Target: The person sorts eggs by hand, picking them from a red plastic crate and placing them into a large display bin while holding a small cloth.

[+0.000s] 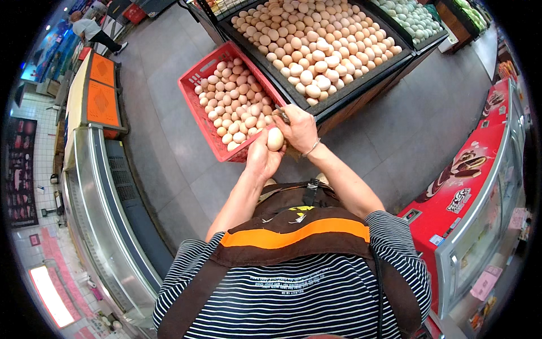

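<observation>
My left hand (263,157) holds a pale egg (275,139) at the near corner of the red plastic crate (197,120). Close beside it, my right hand (300,128) pinches a small dark object (281,114). Its kind is hard to make out, since the fingers cover most of it. Many brown eggs (234,93) lie loose inside the crate, just beyond both hands. To the right of the crate, a black-edged display bin (364,87) is heaped with more brown eggs (320,66).
Pale bluish-green eggs (408,19) fill another bin at the back right. A red freezer (461,178) with a glass top flanks me on the right. A glass-fronted counter (99,203) runs along the left, near an orange-panelled stand (100,108). Another person (91,30) is far left.
</observation>
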Available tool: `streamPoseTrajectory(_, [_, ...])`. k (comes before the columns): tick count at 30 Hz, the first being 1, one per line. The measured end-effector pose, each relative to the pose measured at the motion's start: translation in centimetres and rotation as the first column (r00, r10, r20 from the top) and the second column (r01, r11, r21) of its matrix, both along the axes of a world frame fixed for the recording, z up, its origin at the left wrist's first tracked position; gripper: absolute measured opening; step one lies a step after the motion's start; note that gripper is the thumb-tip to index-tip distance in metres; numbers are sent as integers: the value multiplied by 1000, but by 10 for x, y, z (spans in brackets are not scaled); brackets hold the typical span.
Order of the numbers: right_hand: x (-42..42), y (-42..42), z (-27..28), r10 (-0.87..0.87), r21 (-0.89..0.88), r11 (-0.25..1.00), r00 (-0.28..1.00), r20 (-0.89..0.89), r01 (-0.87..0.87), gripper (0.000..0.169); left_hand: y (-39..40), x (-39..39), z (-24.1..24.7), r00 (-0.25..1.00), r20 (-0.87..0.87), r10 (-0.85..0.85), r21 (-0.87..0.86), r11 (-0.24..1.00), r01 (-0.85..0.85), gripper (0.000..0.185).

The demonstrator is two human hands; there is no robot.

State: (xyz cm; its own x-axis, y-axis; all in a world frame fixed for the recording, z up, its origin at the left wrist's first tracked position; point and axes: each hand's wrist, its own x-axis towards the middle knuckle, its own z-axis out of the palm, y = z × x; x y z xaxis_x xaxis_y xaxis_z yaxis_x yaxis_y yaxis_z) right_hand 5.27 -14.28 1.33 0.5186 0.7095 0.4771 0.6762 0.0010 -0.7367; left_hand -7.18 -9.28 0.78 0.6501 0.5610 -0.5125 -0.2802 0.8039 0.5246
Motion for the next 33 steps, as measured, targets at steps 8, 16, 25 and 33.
streamPoseTrajectory(8, [29, -17, 4, -115, -23, 993, 856, -505, 120, 25, 16, -14, -4, 966, 197, -166, -75, 980, 183, 52])
streamPoseTrajectory(16, [-37, -39, 15, 42, 171, 984, 998, 49, -50, 21, -7, 25, 21, 994, -107, 34, 193, 981, -13, 48])
streamPoseTrajectory(25, [-21, -22, 17, -9, 159, 987, 987, -160, 35, 16, 2, 23, 11, 977, -212, -5, 252, 966, 60, 36])
streamPoseTrajectory(33, [-7, -16, 15, -10, 62, 998, 996, -94, 16, 13, 29, -2, -26, 898, 315, -306, 64, 951, 302, 32])
